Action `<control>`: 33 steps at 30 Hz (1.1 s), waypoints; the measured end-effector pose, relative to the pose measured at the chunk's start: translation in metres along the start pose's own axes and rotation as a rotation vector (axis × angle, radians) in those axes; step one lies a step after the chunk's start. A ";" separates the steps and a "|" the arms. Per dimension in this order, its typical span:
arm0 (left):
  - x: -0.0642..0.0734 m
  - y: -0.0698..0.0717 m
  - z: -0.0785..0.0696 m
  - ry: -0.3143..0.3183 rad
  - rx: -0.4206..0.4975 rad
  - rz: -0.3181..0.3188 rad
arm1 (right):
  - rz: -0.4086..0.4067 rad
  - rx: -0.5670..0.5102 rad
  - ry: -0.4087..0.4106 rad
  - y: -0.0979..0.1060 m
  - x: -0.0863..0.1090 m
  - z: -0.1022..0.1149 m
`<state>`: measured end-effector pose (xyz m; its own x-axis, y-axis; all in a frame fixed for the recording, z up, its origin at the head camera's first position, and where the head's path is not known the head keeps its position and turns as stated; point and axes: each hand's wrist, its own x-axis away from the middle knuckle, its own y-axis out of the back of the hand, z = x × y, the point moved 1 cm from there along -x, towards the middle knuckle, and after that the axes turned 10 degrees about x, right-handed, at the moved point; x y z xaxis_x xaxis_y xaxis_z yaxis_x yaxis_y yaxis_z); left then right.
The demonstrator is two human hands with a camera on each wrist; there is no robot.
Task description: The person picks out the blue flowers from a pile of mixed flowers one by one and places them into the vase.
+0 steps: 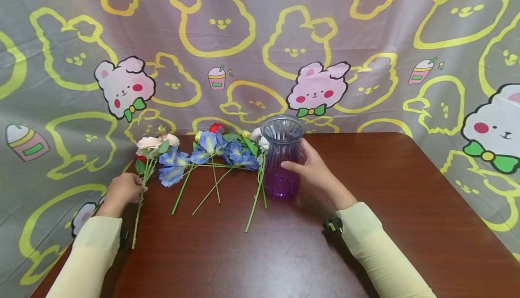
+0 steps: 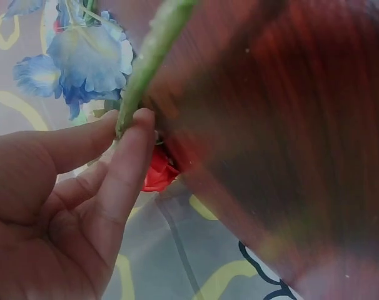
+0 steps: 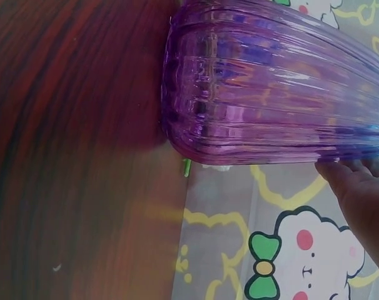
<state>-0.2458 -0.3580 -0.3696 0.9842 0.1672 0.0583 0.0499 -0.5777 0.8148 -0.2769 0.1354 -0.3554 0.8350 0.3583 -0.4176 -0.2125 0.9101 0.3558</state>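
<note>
head: left hand, fingers clamped on stem of pale pink flowers, at tabletop's left side. right hand at vase, upright just beside white flowers; thumb over near face. firm grip or just contact, can't tell.

left wrist: thumb and finger pinch stem. probably light, springy; take mid-stem, spare flowers.

right wrist: fingertips at vase side. likely rigid, slick, maybe fragile; hold round narrow neck.

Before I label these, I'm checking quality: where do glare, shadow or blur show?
Head: pale glare on the near tabletop, shadow beside the right sleeve; left wrist: hazy glare lower right, stem looks soft; right wrist: bright streaks along the vase.
</note>
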 end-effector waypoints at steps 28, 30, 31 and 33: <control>0.009 0.001 -0.046 -0.134 -0.210 -0.219 | 0.008 0.025 0.025 0.001 -0.002 -0.012; 0.008 -0.004 -0.053 -0.182 -0.211 -0.245 | 0.010 0.021 0.024 0.001 -0.002 -0.012; 0.007 -0.007 -0.056 -0.210 -0.204 -0.252 | 0.012 0.018 0.023 0.001 -0.002 -0.012; 0.006 -0.013 -0.062 -0.252 -0.181 -0.243 | 0.015 0.016 0.021 0.001 -0.002 -0.012</control>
<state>-0.2515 -0.3000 -0.3438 0.9594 0.0677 -0.2737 0.2779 -0.3910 0.8774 -0.2850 0.1376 -0.3640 0.8207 0.3765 -0.4299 -0.2165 0.9011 0.3758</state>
